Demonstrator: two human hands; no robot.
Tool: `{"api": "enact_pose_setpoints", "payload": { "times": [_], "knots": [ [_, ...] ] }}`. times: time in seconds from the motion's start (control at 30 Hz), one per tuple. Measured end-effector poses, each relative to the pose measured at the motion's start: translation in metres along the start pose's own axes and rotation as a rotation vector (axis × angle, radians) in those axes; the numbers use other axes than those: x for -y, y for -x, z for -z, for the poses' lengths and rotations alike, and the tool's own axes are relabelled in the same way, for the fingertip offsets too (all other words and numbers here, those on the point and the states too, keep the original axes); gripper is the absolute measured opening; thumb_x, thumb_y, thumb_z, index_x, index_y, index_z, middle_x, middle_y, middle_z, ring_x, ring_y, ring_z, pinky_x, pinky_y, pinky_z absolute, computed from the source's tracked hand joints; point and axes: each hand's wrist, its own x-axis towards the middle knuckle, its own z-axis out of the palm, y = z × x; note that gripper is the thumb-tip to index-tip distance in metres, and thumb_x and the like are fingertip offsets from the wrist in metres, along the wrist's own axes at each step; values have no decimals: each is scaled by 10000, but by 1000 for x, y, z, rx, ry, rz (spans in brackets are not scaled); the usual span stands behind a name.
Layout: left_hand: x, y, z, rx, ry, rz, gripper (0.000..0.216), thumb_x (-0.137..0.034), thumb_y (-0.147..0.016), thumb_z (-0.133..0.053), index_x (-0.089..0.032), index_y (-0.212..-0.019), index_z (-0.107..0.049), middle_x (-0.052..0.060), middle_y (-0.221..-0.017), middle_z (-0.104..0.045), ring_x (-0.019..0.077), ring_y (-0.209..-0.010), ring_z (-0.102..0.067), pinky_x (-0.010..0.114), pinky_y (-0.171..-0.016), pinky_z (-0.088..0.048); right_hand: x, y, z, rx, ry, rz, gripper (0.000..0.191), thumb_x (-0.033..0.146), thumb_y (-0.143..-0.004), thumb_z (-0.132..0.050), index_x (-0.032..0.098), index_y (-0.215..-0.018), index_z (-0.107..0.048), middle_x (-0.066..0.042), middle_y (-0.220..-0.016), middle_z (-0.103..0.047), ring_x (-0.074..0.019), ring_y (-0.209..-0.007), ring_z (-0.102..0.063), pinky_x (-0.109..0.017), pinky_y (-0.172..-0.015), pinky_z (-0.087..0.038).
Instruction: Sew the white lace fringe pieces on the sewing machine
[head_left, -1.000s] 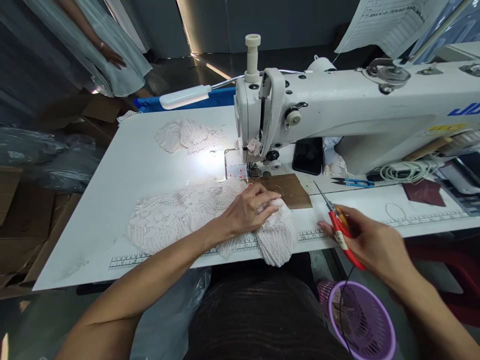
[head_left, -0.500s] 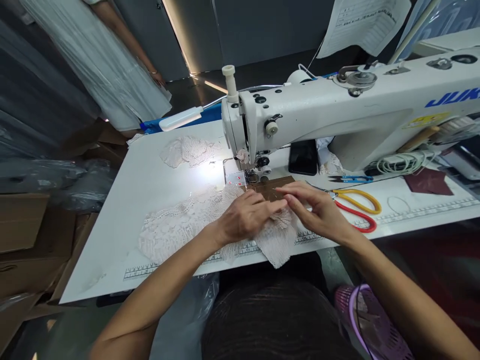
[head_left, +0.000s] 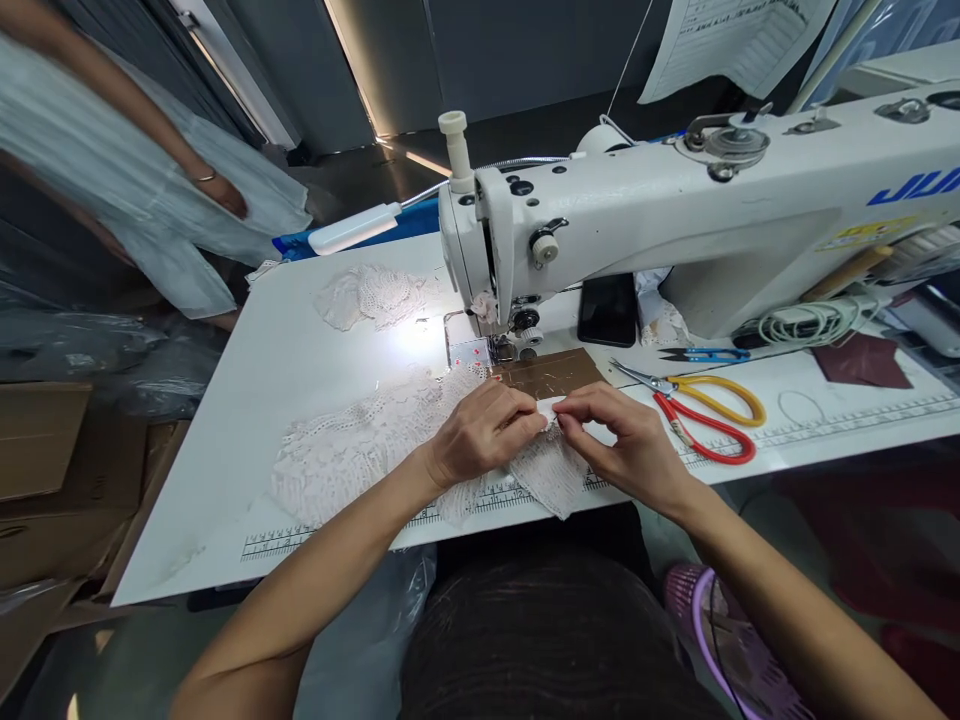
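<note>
We see the left hand (head_left: 484, 435) and right hand (head_left: 630, 445) both pinching the white lace (head_left: 345, 460) at its edge. The lace lies on the tabletop (head_left: 285, 340), with the scissors (head_left: 709, 415) at 3 o'clock of the hands.

Seated worker's view of a sewing bench (head_left: 247, 400). At centre, the left hand (head_left: 484, 435) presses down on white lace fabric (head_left: 352, 455), fingers curled, while the right hand (head_left: 630, 445), at its 3 o'clock, pinches the lace's folded edge; the fingertips of both meet. A brown card (head_left: 551, 372) lies at 12 o'clock of the hands, under the head of the white sewing machine (head_left: 675, 220). Red-and-yellow scissors (head_left: 705, 415) rest on the bench at 3 o'clock of the right hand, apart from it. A smaller lace piece (head_left: 371, 292) lies at 11 o'clock, and another person (head_left: 112, 190) stands at 10 o'clock.
</note>
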Motion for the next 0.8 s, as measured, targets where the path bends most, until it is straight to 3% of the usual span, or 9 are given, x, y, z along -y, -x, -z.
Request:
{"api": "enact_pose_setpoints", "payload": {
  "times": [0.17, 0.3, 0.43, 0.5, 0.53, 0.6, 0.67, 0.73, 0.8],
  "knots": [
    [0, 0, -1, -1, 25, 47, 149, -134, -876, -647, -166, -990, -558, 36, -855, -648, 134, -730, -579, 274, -670, -507, 1, -1, -2, 16, 218, 165, 153, 134, -921, -539, 190, -1041, -615, -73, -935, -637, -176, -825, -634, -291, -710, -542],
    [-1, 1, -3, 14, 41, 60, 106, -146, -894, -622, -168, -973, -556, 40, -876, -662, 139, -747, -602, 280, -684, -511, 4, 2, -5, 23, 364, 175, 115, 134, -918, -526, 184, -966, -617, -78, -917, -626, -179, -754, -626, -288, -627, -526],
    [-1, 2, -5, 32, 64, 77, 79, -206, -920, -603, -159, -964, -556, 55, -882, -672, 150, -769, -625, 295, -690, -523, 5, 9, 1, -187, 267, 36, 93, 156, -886, -562, 223, -922, -618, -62, -926, -622, -166, -703, -620, -281, -580, -527],
    [-1, 3, -7, 45, 79, 100, 95, -240, -928, -594, -157, -960, -562, 64, -891, -679, 161, -796, -640, 311, -704, -534, 4, 12, 7, -325, 181, -39, 181, 220, -883, -576, 232, -1062, -603, -105, -1095, -601, -214, -840, -647, -330, -640, -564],
    [-1, 3, -8, 53, 93, 124, 104, -256, -930, -590, -157, -955, -567, 68, -892, -683, 167, -811, -647, 324, -719, -540, 4, 13, 9, -330, 160, -41, 324, 270, -873, -597, 230, -1193, -561, -138, -1216, -561, -263, -976, -638, -388, -722, -580],
    [-4, 2, -10, 77, 148, 197, 112, -271, -930, -579, -160, -945, -577, 71, -896, -690, 174, -841, -661, 346, -763, -552, 3, 12, 12, -175, 181, 27, 706, 381, -818, -674, 207, -1433, -374, -187, -1408, -440, -369, -1237, -509, -539, -928, -520],
    [-7, -1, -9, 108, 248, 286, 108, -266, -928, -571, -162, -952, -585, 73, -917, -697, 169, -879, -670, 339, -811, -559, 3, 9, 14, 69, 233, 129, 867, 419, -799, -704, 221, -1515, -258, -177, -1438, -444, -396, -1293, -460, -598, -1009, -452],
    [-10, -6, -4, 145, 389, 361, 123, -259, -932, -573, -156, -998, -585, 78, -970, -698, 152, -941, -669, 293, -854, -558, 2, 9, 17, 193, 214, 169, 664, 353, -887, -606, 315, -1490, -332, -113, -1321, -579, -338, -1144, -600, -525, -914, -540],
    [-13, -11, 4, 196, 493, 433, 237, -282, -912, -626, -135, -1087, -563, 88, -1008, -696, 150, -941, -669, 259, -836, -559, -1, 11, 26, 218, 133, 107, 486, 313, -934, -501, 398, -1411, -454, -68, -1166, -677, -295, -942, -690, -434, -726, -609]
  ]
}}
